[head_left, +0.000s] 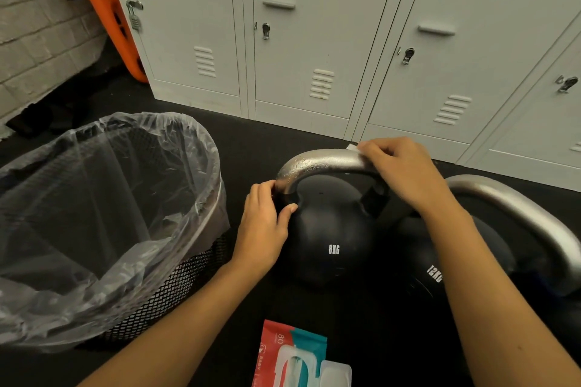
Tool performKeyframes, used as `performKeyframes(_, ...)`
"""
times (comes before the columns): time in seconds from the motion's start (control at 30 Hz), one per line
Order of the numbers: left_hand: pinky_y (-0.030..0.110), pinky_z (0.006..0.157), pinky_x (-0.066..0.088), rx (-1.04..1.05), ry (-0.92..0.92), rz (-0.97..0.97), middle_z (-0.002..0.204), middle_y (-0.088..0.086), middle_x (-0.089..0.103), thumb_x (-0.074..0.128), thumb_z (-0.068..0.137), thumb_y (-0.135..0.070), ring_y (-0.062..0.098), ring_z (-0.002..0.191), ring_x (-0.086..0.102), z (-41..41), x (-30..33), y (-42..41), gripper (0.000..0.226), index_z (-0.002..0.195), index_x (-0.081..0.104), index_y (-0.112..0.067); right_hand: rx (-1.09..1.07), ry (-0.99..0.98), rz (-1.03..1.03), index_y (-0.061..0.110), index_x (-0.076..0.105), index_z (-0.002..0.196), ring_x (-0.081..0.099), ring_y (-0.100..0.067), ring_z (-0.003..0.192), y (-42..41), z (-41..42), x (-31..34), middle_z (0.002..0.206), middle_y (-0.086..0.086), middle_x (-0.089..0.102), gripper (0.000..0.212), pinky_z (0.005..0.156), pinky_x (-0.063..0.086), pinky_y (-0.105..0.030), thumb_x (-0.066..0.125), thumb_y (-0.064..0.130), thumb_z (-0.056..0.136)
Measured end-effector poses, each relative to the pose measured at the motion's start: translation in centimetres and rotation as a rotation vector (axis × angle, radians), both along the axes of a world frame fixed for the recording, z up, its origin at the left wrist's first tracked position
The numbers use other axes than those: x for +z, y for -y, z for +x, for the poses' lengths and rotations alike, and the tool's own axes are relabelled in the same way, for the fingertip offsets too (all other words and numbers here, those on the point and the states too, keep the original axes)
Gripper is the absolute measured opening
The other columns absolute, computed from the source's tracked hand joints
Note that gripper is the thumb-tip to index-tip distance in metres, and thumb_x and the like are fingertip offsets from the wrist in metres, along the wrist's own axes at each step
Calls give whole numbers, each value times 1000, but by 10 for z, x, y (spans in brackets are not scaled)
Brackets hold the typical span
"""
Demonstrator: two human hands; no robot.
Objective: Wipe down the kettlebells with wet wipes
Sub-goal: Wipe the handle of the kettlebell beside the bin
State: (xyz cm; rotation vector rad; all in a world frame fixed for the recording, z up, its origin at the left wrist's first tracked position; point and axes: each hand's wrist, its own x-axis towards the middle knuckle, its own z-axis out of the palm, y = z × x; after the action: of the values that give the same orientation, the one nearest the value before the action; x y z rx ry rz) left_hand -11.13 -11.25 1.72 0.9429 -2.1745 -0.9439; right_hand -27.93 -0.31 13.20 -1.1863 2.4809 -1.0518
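Head view, near to far. Wipes pack [295,358] is seen nearest, lying on the black floor [239,141] at the bottom edge, its flap lid apparently open; a fresh wipe can be drawn from it when needed.

Left of it stands the mesh bin [176,286] with a clear liner [103,198]; no used wipes can be made out inside, so little seems to have been discarded yet.

8KG kettlebell [330,242] is placed upright at centre, just beside the bin. Left hand [264,226] is held at the left base of its handle [317,163], fingers curled round the post and thumb pressed on the front, steadying it. Right hand [405,173] is laid over the right part of the handle, fingers bent down over a white wipe [353,148], only a corner of which is visible past the fingertips. Droplets are seen on the left curve of the handle, so that stretch is judged already wiped. The black body shows no clear wetness; whether it is done cannot be told.

12KG kettlebell [440,264] sits touching the 8KG on the right, its handle [515,207] looking dry and untouched. It is judged still to be wiped.

Farthest back, grey lockers [301,41] and an orange board [103,9] are seen.

Task is judged early: one handle partly done, both bodies and second handle left.
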Motion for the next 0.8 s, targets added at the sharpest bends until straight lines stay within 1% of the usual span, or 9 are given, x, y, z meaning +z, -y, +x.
performKeyframes(0.2,23,91,45,9,-102,142,113,-8,51,72,83,-24,7,106,53,0,6,4,37,114,53,-24,114,-110,119,10,45,60,32,-15,54,32,19,9,55,-2,38,40,52,28,-28,50,28,96)
performKeyframes(0.3,17,89,42,4,-203,286,112,-11,56,70,81,-41,-2,103,53,2,18,7,44,119,53,-28,202,-118,157,6,57,66,39,-18,61,42,25,11,62,-10,51,40,58,35,-33,49,30,97)
performKeyframes(0.37,15,90,38,24,-368,367,112,-12,57,62,84,-52,-5,104,52,0,35,9,50,126,51,-28,258,-110,184,10,70,82,50,-16,78,44,24,12,82,-8,64,36,69,37,-32,48,32,98)
performKeyframes(0.43,10,85,37,81,-494,394,110,-15,56,54,91,-47,-7,103,52,-10,59,16,40,125,52,-25,256,-164,200,23,76,95,41,-14,106,43,24,12,109,8,56,33,85,30,-30,47,39,100)
performKeyframes(0.47,8,82,37,102,-503,365,109,-15,57,50,95,-41,-6,102,53,-17,71,20,32,121,54,-24,241,-201,213,30,75,94,34,-16,110,42,23,12,113,10,49,32,90,27,-31,46,43,100)
performKeyframes(0.53,7,77,39,68,-441,290,107,-9,62,47,98,-33,0,100,57,-32,95,28,20,111,57,-23,235,-173,232,38,70,82,42,-21,109,41,22,13,101,7,54,33,94,31,-36,44,47,100)
performKeyframes(0.6,12,77,41,-49,-326,264,106,-3,64,46,98,-28,8,99,59,-47,114,34,16,106,59,-22,242,-67,213,35,69,84,56,-22,103,40,20,13,88,6,63,34,95,40,-40,42,44,101)
performKeyframes(0.7,25,80,41,-241,-8,276,106,2,61,45,97,-19,15,98,55,-69,129,44,20,108,61,-15,199,21,93,22,69,103,60,-17,93,34,15,12,94,1,68,29,82,43,-31,42,33,102)
performKeyframes(0.8,32,85,45,-321,230,300,105,10,61,47,93,-11,23,99,56,-87,133,54,21,102,63,-1,173,82,-65,19,63,103,53,-9,68,28,12,2,71,11,63,18,65,39,-25,47,27,101)
